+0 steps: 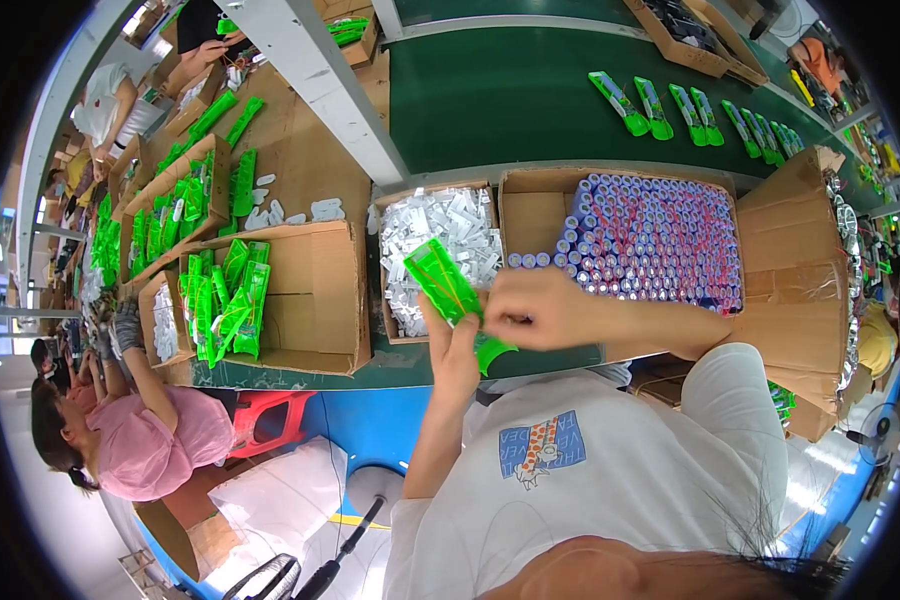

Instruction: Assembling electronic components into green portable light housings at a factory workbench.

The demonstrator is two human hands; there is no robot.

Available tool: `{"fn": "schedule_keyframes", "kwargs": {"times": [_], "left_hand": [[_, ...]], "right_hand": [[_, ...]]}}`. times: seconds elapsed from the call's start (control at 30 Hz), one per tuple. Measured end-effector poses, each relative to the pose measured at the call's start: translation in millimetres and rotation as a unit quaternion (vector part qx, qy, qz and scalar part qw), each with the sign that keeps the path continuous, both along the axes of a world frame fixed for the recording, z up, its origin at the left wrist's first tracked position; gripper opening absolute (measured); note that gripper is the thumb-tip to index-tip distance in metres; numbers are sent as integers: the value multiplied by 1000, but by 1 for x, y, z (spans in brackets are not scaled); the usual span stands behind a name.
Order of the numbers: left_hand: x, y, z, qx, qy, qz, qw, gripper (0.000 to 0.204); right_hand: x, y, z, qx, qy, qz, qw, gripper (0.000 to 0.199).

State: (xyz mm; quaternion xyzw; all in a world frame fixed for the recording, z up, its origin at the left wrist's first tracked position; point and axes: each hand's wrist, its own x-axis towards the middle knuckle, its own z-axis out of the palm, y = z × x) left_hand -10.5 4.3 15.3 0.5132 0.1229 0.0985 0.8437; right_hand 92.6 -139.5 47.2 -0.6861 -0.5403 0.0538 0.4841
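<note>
I note left hand (457,350) grasping the green casing (448,290); right hand (530,308) pinches its edge. Advise holding it steady and level.

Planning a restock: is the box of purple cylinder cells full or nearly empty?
Mostly full: upright cells fill the cardboard box except a bare left corner.

A translucent green plastic casing (448,288), long and flat, is held tilted above the edge of the desk, its upper end pointing up and to the left over a box of white parts. Thin wires run along its length. Its lower end, solid brighter green, sits between the two hands, partly hidden by fingers at the middle.
</note>
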Motion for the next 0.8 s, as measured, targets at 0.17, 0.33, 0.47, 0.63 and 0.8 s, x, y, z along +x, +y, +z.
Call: {"fn": "schedule_keyframes", "kwargs": {"times": [0.17, 0.33, 0.47, 0.63, 0.8], "left_hand": [[-2, 0, 17, -20, -24, -51, 998, 38], [-16, -4, 9, -84, 35, -114, 989, 39], [-20, -5, 5, -126, 91, -138, 978, 51], [-24, -2, 5, -85, 88, -145, 982, 54], [-31, 22, 17, -81, 65, -136, 985, 51]], "right_hand": [[38, -28, -20, -203, -112, -236, 944, 34], [33, -31, -16, -114, -135, -110, 978, 32], [10, -25, 15, -3, -373, -19, 928, 36], [2, -11, -7, 32, -346, 81, 934, 49], [-1, 15, -13, 15, -197, 114, 974, 49]]}}
